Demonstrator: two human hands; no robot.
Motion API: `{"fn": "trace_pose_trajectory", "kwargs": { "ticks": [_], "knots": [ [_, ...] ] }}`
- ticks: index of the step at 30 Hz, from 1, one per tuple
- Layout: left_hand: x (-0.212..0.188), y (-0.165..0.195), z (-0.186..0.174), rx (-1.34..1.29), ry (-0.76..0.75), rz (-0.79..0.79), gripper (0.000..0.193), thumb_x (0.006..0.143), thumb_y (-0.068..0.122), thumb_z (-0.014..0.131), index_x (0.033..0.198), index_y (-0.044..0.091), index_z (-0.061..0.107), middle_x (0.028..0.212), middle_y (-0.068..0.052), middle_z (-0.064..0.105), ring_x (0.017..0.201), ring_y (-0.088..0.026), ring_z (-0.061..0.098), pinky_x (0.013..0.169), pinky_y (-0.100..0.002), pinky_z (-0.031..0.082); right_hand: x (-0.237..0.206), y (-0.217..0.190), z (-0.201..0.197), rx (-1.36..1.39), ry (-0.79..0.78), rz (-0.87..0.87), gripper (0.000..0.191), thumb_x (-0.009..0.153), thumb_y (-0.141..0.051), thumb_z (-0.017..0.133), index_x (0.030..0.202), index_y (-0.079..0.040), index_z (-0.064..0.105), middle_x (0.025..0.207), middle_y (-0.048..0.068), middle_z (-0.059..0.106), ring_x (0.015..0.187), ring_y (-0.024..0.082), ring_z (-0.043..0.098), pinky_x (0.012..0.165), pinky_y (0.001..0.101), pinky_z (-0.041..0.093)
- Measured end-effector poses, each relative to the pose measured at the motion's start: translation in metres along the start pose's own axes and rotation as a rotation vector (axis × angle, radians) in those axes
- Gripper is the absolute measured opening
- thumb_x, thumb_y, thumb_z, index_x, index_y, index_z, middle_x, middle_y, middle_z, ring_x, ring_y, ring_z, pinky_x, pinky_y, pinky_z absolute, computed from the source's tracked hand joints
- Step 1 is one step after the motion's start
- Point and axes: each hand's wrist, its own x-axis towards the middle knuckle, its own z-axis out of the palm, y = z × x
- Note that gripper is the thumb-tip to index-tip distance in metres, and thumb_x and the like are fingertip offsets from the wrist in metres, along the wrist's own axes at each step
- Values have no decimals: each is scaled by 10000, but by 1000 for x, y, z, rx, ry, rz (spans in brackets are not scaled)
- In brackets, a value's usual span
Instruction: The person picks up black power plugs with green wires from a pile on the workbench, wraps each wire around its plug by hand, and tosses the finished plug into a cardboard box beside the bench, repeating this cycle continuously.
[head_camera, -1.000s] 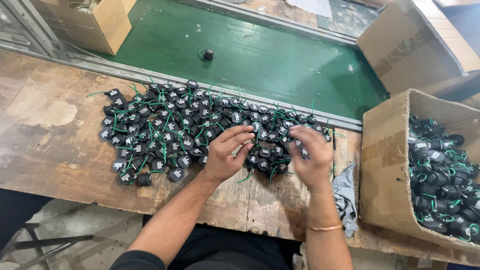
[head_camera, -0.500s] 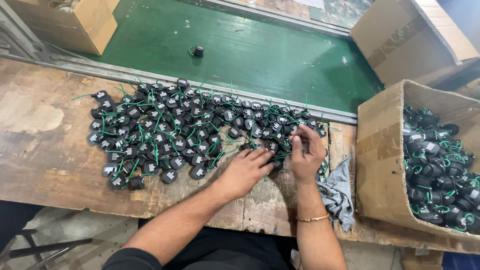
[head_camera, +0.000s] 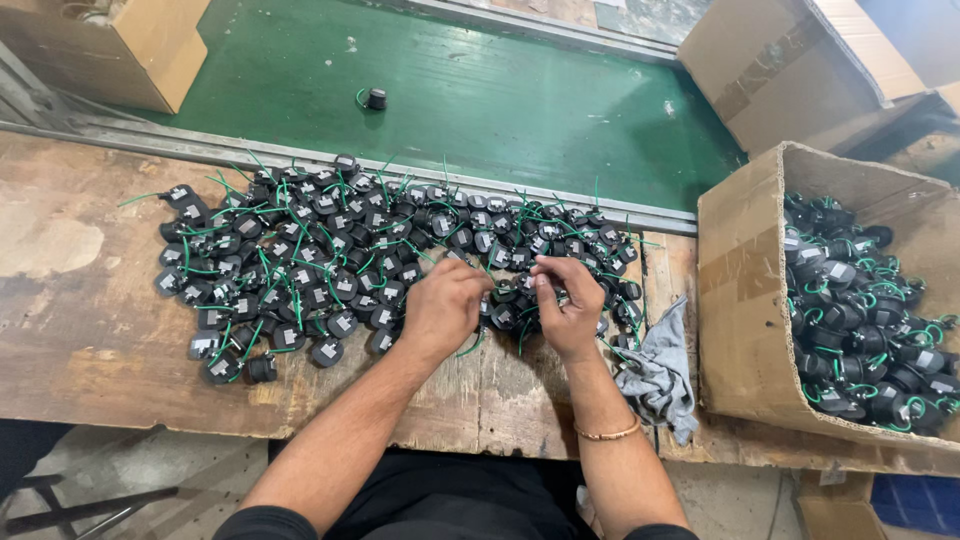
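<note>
Small black part (head_camera: 545, 290) with green wire pinched between left hand (head_camera: 445, 305) and right hand (head_camera: 568, 305), both curled shut on it; orientation cannot be told. Held over the near edge of the parts pile (head_camera: 330, 260), which runs left-right on the wooden table (head_camera: 80, 330). Grey rag (head_camera: 660, 375) and cardboard box (head_camera: 745, 300) to the right.

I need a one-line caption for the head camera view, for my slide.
Both hands, left hand and right hand, sort small black parts with green wires heaped on a worn wooden bench.

Three cardboard boxes (head_camera: 745, 300), one grey rag (head_camera: 660, 375).
</note>
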Motion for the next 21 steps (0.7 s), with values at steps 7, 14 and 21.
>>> {"fn": "trace_pose_trajectory", "kwargs": {
  "ticks": [7, 14, 21],
  "knots": [
    [5, 4, -7, -21, -3, 114, 146, 762, 49, 709, 871, 128, 765, 1111, 11, 728, 1105, -249, 634, 845, -404, 549, 0, -6, 5, -47, 22, -102, 222, 931, 119, 627, 1126, 24, 678, 992, 123, 702, 836, 157, 700, 756, 260, 579],
    [10, 3, -4, -18, 21, 112, 128, 748, 32, 713, 858, 93, 737, 1014, -11, 700, 1016, -265, 622, 823, -406, 537, -3, -6, 8, 9, 13, -142, 186, 944, 131, 618, 1094, 32, 667, 1008, 139, 691, 820, 152, 692, 726, 255, 579],
    [10, 4, -7, -118, 192, 32, 145, 796, -4, 706, 848, 115, 770, 973, -5, 754, 936, -243, 690, 777, -366, 570, -10, 5, 6, 33, 21, -89, 168, 960, 101, 627, 1101, 23, 673, 998, 125, 691, 804, 138, 697, 686, 234, 558]
  ]
}}
